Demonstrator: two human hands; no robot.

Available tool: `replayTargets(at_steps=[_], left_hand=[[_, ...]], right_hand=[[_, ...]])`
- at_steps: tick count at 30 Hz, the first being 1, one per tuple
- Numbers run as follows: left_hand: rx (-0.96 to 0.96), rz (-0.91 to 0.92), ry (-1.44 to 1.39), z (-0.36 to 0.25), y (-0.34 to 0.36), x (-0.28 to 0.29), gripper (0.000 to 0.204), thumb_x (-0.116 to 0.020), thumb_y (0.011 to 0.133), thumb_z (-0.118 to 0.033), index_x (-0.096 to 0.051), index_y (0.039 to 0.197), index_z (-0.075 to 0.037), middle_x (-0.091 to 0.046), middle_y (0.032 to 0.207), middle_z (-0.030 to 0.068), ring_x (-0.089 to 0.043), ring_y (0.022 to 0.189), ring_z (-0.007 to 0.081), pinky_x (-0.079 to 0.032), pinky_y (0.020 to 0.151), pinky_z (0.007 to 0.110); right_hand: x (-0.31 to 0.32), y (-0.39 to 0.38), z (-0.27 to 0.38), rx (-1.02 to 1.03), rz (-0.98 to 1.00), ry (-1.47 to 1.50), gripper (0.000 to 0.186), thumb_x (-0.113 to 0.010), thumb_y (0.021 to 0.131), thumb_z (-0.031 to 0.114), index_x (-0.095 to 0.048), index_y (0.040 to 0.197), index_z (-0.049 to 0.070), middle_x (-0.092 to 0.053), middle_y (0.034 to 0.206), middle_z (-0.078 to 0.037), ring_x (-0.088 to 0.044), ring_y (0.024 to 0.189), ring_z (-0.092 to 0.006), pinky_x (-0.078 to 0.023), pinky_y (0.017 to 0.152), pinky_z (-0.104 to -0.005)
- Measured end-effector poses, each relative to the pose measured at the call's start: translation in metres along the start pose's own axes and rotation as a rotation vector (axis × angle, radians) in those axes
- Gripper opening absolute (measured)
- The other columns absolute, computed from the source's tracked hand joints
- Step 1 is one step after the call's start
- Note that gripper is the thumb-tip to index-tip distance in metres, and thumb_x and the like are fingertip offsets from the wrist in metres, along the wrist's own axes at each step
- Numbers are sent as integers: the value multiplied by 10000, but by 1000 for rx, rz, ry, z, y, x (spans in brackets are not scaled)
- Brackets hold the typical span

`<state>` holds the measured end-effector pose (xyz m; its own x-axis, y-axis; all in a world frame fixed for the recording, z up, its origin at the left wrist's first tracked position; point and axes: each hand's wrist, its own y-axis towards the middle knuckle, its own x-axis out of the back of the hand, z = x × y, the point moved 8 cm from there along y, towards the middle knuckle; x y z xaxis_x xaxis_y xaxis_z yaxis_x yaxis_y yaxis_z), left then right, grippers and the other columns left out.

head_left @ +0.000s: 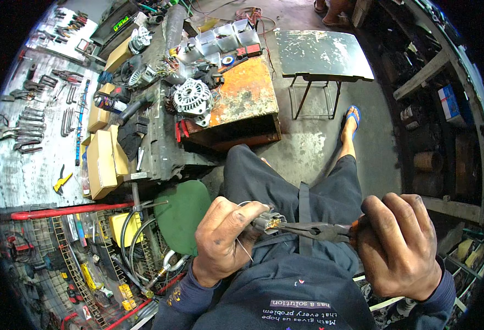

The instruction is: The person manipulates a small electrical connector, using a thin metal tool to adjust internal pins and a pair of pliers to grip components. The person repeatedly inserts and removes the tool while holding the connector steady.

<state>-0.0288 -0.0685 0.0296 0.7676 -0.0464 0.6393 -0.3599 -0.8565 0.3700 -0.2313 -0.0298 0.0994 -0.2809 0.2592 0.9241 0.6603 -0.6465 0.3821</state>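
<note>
My left hand (225, 236) pinches a small grey part (264, 221) with copper-coloured metal showing at its open end; its exact kind is unclear. A thin pale wire (244, 248) hangs beside those fingers. My right hand (398, 242) is closed round the handles of long-nose pliers (330, 231), whose grips are mostly hidden by the fingers. The pliers' tips reach left to the copper-coloured end of the part. Whether the jaws grip it is too small to tell. Both hands are held above my lap, over dark clothing.
An alternator (191, 99) sits on an orange-topped bench (247, 91) ahead, beside clear plastic bins (225, 38). A metal-topped folding table (324, 52) stands beyond. Cardboard boxes (101, 170) and a tool board (44, 121) are at left; a green seat (181, 214) is near my left hand.
</note>
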Motion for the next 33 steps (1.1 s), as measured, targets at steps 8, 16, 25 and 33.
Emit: replayTargets(at_steps=[8,16,25,33], left_hand=[[-32,-1,62,-5,-1,-3,403,-812,701,-10,-753,1097,-58,-667,844,70,-595,727,254,-489,658,353],[-11,29,119,0,-6,2,306,-795,800,-133,-754,1092,-51,-685,880,89,-616,752,259,-500,675,357],[22,25,60,1,-7,-1,311,-831,772,-92,-763,1073,-54,-696,877,77,-615,748,249,-501,672,344],[34,43,87,1,-8,-3,222,-796,873,-168,-749,1049,-41,-706,885,99,-655,757,245,-508,686,334]], right_hand=[[-2,-4,1,0,14,-27,229,-677,554,179,-648,689,-4,-667,972,-221,-621,790,-288,-474,610,-389],[-6,-7,-2,-72,84,-9,222,-654,539,215,-630,684,48,-649,930,-159,-557,709,-228,-424,596,-353],[-5,-10,-3,-81,15,31,258,-678,531,159,-647,720,-13,-656,995,-222,-640,848,-316,-498,650,-424],[-6,-4,2,-98,1,38,249,-750,511,77,-620,694,-31,-678,962,-214,-663,837,-309,-516,641,-422]])
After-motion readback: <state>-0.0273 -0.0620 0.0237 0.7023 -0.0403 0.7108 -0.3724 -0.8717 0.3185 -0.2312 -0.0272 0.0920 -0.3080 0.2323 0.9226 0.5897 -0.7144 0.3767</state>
